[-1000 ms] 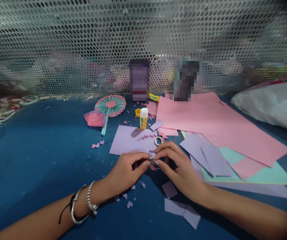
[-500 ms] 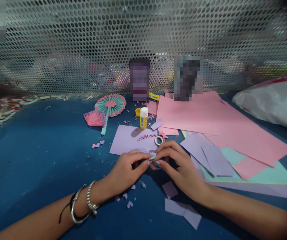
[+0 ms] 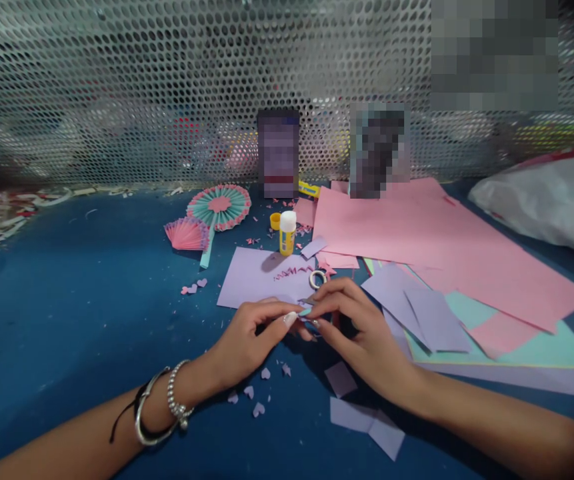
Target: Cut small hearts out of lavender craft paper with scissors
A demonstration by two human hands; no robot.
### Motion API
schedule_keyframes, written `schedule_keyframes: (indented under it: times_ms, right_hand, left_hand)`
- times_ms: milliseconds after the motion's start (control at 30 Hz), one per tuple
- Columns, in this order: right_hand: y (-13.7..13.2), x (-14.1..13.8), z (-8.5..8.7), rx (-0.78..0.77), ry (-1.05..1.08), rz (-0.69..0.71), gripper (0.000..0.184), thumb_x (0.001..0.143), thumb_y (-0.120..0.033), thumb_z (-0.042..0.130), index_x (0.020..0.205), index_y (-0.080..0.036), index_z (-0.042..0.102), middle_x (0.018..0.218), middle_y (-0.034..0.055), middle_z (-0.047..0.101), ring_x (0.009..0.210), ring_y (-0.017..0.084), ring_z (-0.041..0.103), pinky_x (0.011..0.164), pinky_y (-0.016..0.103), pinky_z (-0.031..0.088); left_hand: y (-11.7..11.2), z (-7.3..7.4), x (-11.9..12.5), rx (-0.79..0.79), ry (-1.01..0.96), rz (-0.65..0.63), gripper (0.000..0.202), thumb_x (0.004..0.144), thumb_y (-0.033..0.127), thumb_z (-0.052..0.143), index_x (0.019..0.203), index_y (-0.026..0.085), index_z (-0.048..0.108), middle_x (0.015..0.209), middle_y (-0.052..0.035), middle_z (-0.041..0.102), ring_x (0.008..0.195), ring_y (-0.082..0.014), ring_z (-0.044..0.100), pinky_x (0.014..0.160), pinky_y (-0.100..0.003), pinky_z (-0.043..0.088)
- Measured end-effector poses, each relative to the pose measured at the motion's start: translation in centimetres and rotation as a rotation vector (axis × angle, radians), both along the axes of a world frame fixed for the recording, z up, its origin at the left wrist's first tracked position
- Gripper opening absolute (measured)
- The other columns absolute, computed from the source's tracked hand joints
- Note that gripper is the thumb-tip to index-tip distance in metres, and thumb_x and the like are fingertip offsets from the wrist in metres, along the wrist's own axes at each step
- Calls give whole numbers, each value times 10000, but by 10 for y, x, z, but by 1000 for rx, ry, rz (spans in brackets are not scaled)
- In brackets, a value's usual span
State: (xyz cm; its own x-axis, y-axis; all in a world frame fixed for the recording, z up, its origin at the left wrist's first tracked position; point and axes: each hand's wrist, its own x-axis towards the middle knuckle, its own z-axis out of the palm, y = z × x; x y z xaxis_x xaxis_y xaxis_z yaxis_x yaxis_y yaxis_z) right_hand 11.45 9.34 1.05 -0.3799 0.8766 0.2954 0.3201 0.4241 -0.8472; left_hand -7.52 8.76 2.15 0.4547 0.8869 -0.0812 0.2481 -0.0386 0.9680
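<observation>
Grip of left hand (image 3: 249, 337) and right hand (image 3: 361, 333) tight on paper scrap (image 3: 307, 312), fingertips (image 3: 289, 319) together

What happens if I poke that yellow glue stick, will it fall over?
Probably, yes. The glue stick stands upright, tall and narrow, so a poke near its white top would likely tip it. Its body looks round, so once down it may roll across the blue table. It looks like small plastic, so likely light and stiff.

"What lay on your blue table (image 3: 67, 313)?"
"Pink sheets (image 3: 397, 227), a lilac sheet (image 3: 254, 280), a glue stick (image 3: 287, 235), two folded fans (image 3: 219, 208), lilac scraps (image 3: 367, 423) near my edge."
"And at the far right?"
"A white bag (image 3: 547, 200), plastic perhaps."
</observation>
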Motion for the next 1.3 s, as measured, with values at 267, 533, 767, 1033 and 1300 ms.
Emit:
schedule_keyframes:
  times_ms: [267, 533, 767, 1033, 1300]
  right_hand:
    - [0, -1, 2, -30, -1, -5, 145, 810, -98, 510, 852, -220, 576, 936, 23, 481, 907, 148, 506, 769, 301, 428]
    - [1, -2, 3, -29, 2, 7, 133, 816, -101, 505, 862, -215, 557, 922, 24, 488, 900, 145, 502, 774, 299, 422]
    - [1, -1, 2, -45, 8, 6, 137, 819, -101, 496, 867, -217, 549, 916, 22, 495, 880, 147, 509, 755, 298, 428]
    - [1, -2, 4, -49, 17, 15, 113, 836, -125, 489, 864, -218, 547, 900, 22, 513, 858, 148, 510, 735, 299, 429]
    - [0, 0, 2, -61, 16, 12, 125, 843, -124, 472, 885, -219, 543, 917, 26, 513, 863, 149, 506, 729, 298, 432]
  left_hand:
    - [2, 0, 1, 2, 16, 9, 270, 896, 284, 435, 987, 177, 666, 818, -35, 681, 825, -153, 604, 771, -271, 446]
    - [1, -2, 2, -11, 32, 28, 265, 872, 268, 478, 1062, 168, 633, 848, -47, 680, 820, -160, 615, 742, -264, 471]
    - [1, -4, 2, -33, 34, 26, 273, 861, 269, 498, 1081, 158, 614, 849, -45, 683, 793, -154, 615, 727, -269, 477]
    - [1, -2, 3, -48, 38, 45, 251, 854, 298, 510, 1010, 151, 642, 835, -45, 691, 773, -151, 615, 713, -258, 473]
    - [1, 1, 3, -37, -9, 30, 261, 881, 295, 462, 991, 155, 653, 829, -50, 680, 801, -150, 611, 746, -261, 469]
